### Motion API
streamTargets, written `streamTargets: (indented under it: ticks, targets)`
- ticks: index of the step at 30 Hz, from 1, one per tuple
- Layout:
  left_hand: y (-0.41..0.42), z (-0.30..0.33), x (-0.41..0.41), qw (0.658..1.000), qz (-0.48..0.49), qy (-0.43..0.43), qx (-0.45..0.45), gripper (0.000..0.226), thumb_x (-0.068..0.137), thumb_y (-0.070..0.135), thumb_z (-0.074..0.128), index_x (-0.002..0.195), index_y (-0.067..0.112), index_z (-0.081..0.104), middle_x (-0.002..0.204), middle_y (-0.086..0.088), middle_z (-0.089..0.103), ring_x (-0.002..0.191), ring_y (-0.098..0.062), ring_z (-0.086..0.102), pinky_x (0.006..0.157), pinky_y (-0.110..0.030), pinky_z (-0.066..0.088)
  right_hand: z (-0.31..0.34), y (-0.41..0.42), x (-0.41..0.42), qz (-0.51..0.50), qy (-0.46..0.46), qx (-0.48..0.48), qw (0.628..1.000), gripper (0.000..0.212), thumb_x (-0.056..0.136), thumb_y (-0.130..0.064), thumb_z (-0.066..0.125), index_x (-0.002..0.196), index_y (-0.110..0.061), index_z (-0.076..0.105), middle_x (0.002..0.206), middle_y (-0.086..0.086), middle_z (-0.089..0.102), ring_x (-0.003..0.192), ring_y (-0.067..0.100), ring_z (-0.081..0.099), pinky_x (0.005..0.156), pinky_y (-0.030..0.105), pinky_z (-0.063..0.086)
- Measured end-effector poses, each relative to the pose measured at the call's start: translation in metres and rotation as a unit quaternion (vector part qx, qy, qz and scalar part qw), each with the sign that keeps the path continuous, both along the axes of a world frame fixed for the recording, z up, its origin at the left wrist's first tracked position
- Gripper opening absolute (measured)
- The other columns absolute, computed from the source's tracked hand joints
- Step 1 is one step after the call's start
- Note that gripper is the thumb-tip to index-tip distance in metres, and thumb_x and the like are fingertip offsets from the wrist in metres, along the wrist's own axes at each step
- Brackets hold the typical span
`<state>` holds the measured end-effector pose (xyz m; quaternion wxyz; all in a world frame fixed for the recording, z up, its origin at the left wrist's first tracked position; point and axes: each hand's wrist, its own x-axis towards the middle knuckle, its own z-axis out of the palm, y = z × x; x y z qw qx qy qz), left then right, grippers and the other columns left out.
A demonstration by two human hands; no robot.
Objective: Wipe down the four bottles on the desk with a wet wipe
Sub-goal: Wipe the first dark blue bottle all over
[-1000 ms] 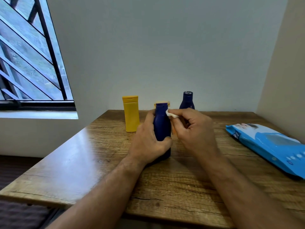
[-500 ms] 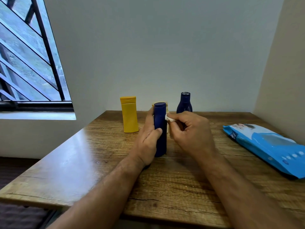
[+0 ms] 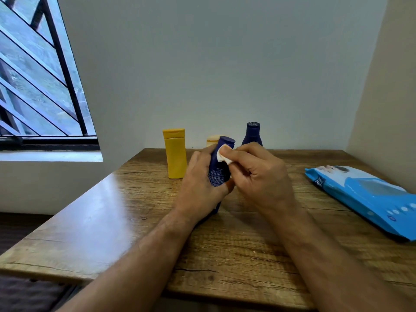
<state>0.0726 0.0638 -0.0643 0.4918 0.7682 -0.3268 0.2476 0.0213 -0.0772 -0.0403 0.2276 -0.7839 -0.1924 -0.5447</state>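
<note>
Above the wooden desk (image 3: 90, 221), the left hand (image 3: 199, 188) grips a tilted dark blue plastic bottle (image 3: 219, 170); the right hand (image 3: 258, 176) pinches a small white wet wipe (image 3: 222, 154) against its upper part.

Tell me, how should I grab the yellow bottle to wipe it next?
Probably grip the yellow bottle around its flat middle, below the cap, coming from its open left side. It stands upright, with the left hand and the blue bottle it holds crowding the right.
</note>
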Motion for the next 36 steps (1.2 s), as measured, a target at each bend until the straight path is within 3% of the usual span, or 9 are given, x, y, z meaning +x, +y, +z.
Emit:
streamTargets:
  ticks: [5,10,13,15,17,22,26,31,36]
  targets:
    - [0.001,-0.001,0.002,0.999,0.031,0.005,-0.004,0.075,0.078,0.028,0.084,0.142,0.025,0.046,0.117,0.004,0.055,0.099,-0.006,0.057,0.081,-0.022,0.051,-0.006,-0.003,0.005,0.0,0.056,0.041,0.998,0.023,0.085,-0.007,0.07,0.107,-0.013,0.073,0.1,-0.002,0.072,0.089,0.001,0.062,0.08,0.007,0.048]
    - [0.004,0.002,-0.004,0.999,0.007,0.035,-0.018,0.08,0.074,0.046,0.078,0.144,0.033,0.042,0.117,0.006,0.061,0.101,-0.007,0.062,0.086,-0.028,0.055,-0.002,-0.002,-0.001,0.009,0.036,0.013,0.999,0.024,0.087,-0.01,0.067,0.11,-0.01,0.073,0.104,0.001,0.072,0.094,0.009,0.067,0.083,0.019,0.055]
    - [0.004,0.004,-0.009,0.998,-0.016,0.06,-0.014,0.08,0.081,0.032,0.078,0.15,0.032,0.037,0.115,0.015,0.065,0.098,-0.004,0.067,0.088,-0.035,0.058,-0.004,0.001,-0.001,0.019,0.032,-0.029,0.999,0.025,0.089,-0.013,0.065,0.113,-0.01,0.072,0.103,0.001,0.071,0.092,0.011,0.067,0.08,0.022,0.056]
    - [0.004,0.003,-0.008,0.997,-0.04,0.066,-0.003,0.079,0.087,0.019,0.077,0.152,0.032,0.034,0.121,0.02,0.061,0.103,-0.002,0.066,0.094,-0.035,0.057,-0.004,-0.001,0.001,0.01,0.049,0.005,0.999,0.024,0.089,-0.011,0.066,0.112,-0.012,0.073,0.104,-0.002,0.071,0.094,0.008,0.066,0.083,0.021,0.055]
    - [0.004,0.002,-0.007,0.995,-0.059,0.079,0.009,0.08,0.089,0.012,0.074,0.152,0.037,0.031,0.126,0.023,0.056,0.11,-0.001,0.063,0.101,-0.032,0.053,-0.004,-0.005,0.003,0.009,0.075,0.032,0.997,0.022,0.089,-0.012,0.067,0.11,-0.014,0.074,0.102,-0.005,0.071,0.091,0.003,0.065,0.081,0.02,0.054]
    - [0.007,0.0,-0.005,0.994,-0.081,0.078,0.001,0.082,0.087,-0.007,0.065,0.151,0.033,0.031,0.127,0.02,0.057,0.114,-0.001,0.061,0.098,-0.019,0.049,-0.004,0.0,-0.003,0.021,0.094,-0.053,0.994,0.022,0.091,-0.021,0.064,0.111,-0.017,0.073,0.098,-0.006,0.069,0.085,0.006,0.063,0.075,0.022,0.055]
    - [0.006,-0.002,0.0,0.995,-0.059,0.072,-0.024,0.073,0.088,0.001,0.069,0.146,0.033,0.037,0.132,0.007,0.057,0.114,-0.011,0.064,0.105,-0.04,0.052,0.001,-0.004,-0.002,-0.034,0.001,0.018,0.999,0.024,0.088,-0.012,0.063,0.111,-0.009,0.071,0.099,0.002,0.067,0.085,0.005,0.059,0.077,0.01,0.048]
    - [0.007,0.0,0.0,0.999,0.004,0.045,-0.012,0.072,0.088,0.004,0.071,0.137,0.044,0.035,0.137,0.009,0.055,0.123,-0.014,0.058,0.108,-0.045,0.048,0.006,-0.009,-0.004,-0.05,-0.059,0.102,0.992,0.024,0.088,0.003,0.06,0.11,-0.005,0.068,0.099,0.007,0.063,0.088,-0.003,0.048,0.076,0.001,0.039]
    - [0.008,0.002,-0.004,0.999,-0.001,0.02,0.046,0.078,0.085,0.0,0.072,0.129,0.055,0.037,0.122,0.02,0.055,0.114,-0.01,0.057,0.102,-0.042,0.051,0.005,-0.009,0.001,0.001,0.011,0.081,0.997,0.032,0.088,0.006,0.06,0.111,-0.013,0.071,0.103,0.0,0.064,0.092,0.0,0.055,0.082,0.005,0.041]
